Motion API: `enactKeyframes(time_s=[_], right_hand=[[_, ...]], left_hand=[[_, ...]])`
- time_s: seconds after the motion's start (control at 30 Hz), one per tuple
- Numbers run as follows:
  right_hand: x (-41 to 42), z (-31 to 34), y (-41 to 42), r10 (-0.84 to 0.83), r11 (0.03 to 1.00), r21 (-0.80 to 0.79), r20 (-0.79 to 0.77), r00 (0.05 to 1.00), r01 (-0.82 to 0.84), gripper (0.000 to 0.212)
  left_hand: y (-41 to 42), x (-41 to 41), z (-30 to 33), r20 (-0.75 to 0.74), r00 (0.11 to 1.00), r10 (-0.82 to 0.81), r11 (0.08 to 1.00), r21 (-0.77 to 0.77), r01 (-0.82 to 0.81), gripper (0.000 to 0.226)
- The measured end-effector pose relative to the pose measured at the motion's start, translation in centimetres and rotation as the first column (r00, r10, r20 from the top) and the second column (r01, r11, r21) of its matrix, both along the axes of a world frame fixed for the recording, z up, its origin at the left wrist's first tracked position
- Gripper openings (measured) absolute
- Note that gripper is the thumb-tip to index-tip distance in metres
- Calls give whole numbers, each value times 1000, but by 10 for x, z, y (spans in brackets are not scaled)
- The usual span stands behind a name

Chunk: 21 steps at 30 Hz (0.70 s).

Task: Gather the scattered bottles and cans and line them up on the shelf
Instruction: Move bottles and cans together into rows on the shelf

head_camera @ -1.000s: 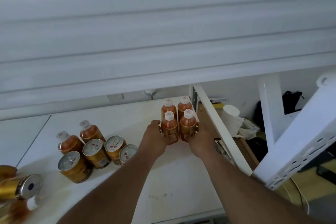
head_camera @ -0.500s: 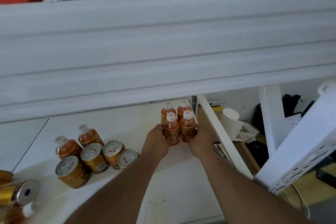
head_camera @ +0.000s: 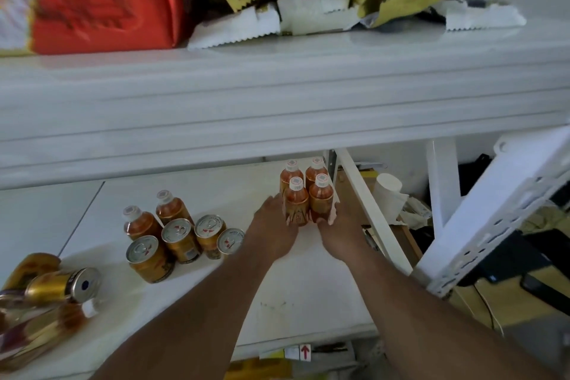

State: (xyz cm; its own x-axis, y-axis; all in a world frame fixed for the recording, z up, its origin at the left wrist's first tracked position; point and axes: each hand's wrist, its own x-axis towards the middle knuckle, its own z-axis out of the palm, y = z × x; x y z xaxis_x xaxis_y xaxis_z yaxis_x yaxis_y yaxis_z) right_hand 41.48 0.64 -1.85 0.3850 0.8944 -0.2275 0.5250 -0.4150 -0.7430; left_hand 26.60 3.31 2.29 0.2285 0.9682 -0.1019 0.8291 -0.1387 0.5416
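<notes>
1. Since a second ago both hands have stayed clamped on the front pair of bottles at centre frame, while the view has tipped upward, so the snack packets (head_camera: 324, 6) on the upper shelf now show along the top of the frame.
2. Nearest, at lower left, a gold can (head_camera: 61, 284) lies on its side, its long axis running left to right with its end facing right; blurred bottles lie just below it.
3. Next, at left of centre, four upright cans (head_camera: 182, 241) stand bunched together with two upright bottles (head_camera: 154, 216) just behind them.
4. At centre, the left hand (head_camera: 271, 231) presses its fingers round the left side of the front-left bottle (head_camera: 296, 203), and the right hand (head_camera: 340, 225) wraps the front-right bottle (head_camera: 321, 199) from the right.
5. Behind them, two more bottles (head_camera: 303, 171) stand touching, making a block of four against the white upright (head_camera: 370, 210) at the right edge of the lower shelf (head_camera: 216, 188).
6. Judged from this, the remaining items all lie to the left of the grip, so the left hand is the nearer one for them; the lying can needs standing up first.
</notes>
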Motion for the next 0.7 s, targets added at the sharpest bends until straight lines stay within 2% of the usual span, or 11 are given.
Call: enactKeyframes(time_s=[0.07, 0.17, 0.27, 0.33, 0.53, 0.63, 0.7], right_hand=[[-4, 11, -11, 63, 998, -5, 86, 994, -63, 38], [-11, 26, -31, 194, 981, -45, 252, 948, -189, 46], [-17, 40, -50, 293, 956, -110, 425, 857, -272, 62], [-20, 47, -62, 370, 928, -166, 504, 780, -333, 62], [-26, 69, -97, 478, 873, -225, 573, 666, -433, 70], [-36, 76, -123, 508, 853, -220, 560, 654, -473, 71], [-42, 79, -141, 530, 838, -218, 543, 651, -500, 72]], left_hand=[[-9, -7, 3, -132, 988, -76, 997, -1, 76, 72], [-20, -15, 8, -284, 947, -148, 987, 11, 158, 76], [-36, -24, 15, -344, 922, -181, 980, 16, 198, 72], [-50, -30, 19, -365, 917, -159, 983, 32, 183, 71], [-105, -47, 34, -381, 923, -54, 991, 91, 96, 69], [-138, -54, 43, -349, 937, -13, 995, 84, 46, 66], [-160, -60, 46, -332, 943, 14, 996, 86, 16, 57]])
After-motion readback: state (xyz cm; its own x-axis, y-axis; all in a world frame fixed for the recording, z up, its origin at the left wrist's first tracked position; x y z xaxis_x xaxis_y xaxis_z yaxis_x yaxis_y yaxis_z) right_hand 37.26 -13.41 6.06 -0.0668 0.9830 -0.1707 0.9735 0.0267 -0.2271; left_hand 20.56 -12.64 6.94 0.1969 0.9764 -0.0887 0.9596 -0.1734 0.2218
